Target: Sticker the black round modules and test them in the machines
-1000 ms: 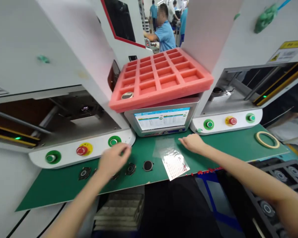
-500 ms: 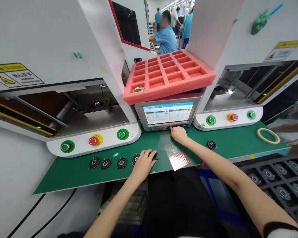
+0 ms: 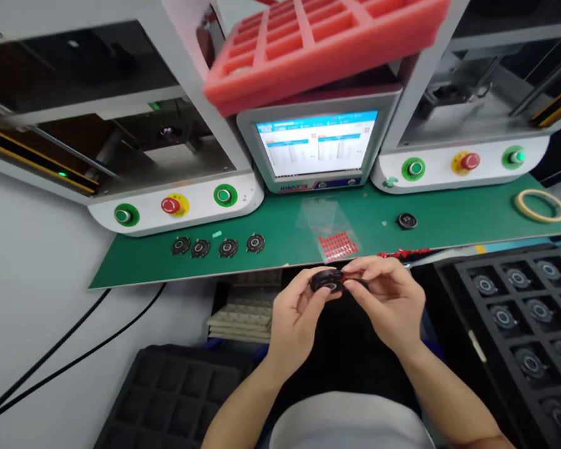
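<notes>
My left hand [image 3: 295,319] and my right hand [image 3: 386,304] are held together over my lap, below the front edge of the green mat [image 3: 285,246]. Both grip a round black part [image 3: 326,282] between thumb and fingers, and a bit of red shows at its edge. Fingers hide much of it. Farther up on the mat lie a sheet of red stickers [image 3: 338,246] on clear film, four similar black round parts [image 3: 218,246] in a row to the left, and one more [image 3: 406,220] to the right.
A black tray of round parts [image 3: 518,312] sits to my right, and a dark foam tray [image 3: 168,399] lies at lower left. Above the mat stand a monitor [image 3: 316,143], two machines with buttons, a pink foam tray [image 3: 308,50] and a tape ring [image 3: 540,206].
My hands have come back from the mat toward my body. The black part lifted from the mat is now in both hands. The view has tilted down.
</notes>
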Available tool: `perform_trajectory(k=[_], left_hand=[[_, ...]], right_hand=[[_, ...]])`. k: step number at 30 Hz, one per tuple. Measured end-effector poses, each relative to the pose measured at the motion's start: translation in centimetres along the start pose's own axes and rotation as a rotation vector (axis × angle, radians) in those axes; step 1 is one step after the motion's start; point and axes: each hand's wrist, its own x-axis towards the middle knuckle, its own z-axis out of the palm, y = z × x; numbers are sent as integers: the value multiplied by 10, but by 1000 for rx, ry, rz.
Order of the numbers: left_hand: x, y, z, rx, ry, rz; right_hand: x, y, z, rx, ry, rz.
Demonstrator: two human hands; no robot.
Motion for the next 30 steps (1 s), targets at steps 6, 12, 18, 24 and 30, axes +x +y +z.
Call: perform_trajectory(k=[6,12,18,24,30], left_hand=[[-22,5,-1,527,-67,419],[-28,9,-3,638,-148,553],[-29,12,-5,559,-250,560],[-29,10,-7,514,-267,549],[-26,9,-7,544,-210,543]], right_hand=[[-19,-10,-13,-51,2,-174],[-22,-23,-29,-87,-132,-158],[-6,-29,-45,23,-414,-77],[-5,-27,-44,116,-410,-38],[-19,-26,-33,-34,-179,-153]])
